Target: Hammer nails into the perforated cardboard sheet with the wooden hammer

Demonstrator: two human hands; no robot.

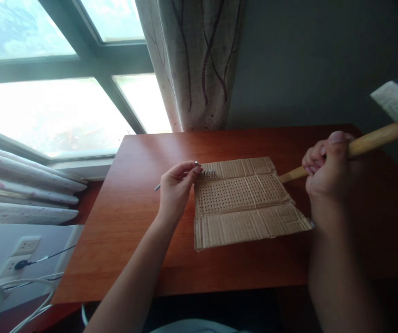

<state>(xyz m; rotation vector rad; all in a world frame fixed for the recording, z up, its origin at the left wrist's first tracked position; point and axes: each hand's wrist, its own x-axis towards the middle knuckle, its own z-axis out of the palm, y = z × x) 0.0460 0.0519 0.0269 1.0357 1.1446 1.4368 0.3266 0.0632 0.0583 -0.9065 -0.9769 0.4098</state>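
Note:
A sheet of brown corrugated cardboard [235, 230] lies on the table, with a grid of small dark holes across its middle. Several small nails [209, 175] stand in rows near its upper left corner. Just beside them, my left hand [178, 187] pinches a nail [196, 163] between thumb and fingertips, its head showing on top. My right hand [328, 162] is wrapped around the wooden handle of a hammer [375, 139]. The hammer's metal head is raised at the far right, partly cut off by the frame's edge.
The reddish-brown wooden table [129, 208] carries the cardboard. A thin metal rod [157, 187] pokes out left of my left hand. A window and curtain [205, 64] stand behind. A wall socket [27, 245] with a plug and white cables [39, 296] sits at lower left.

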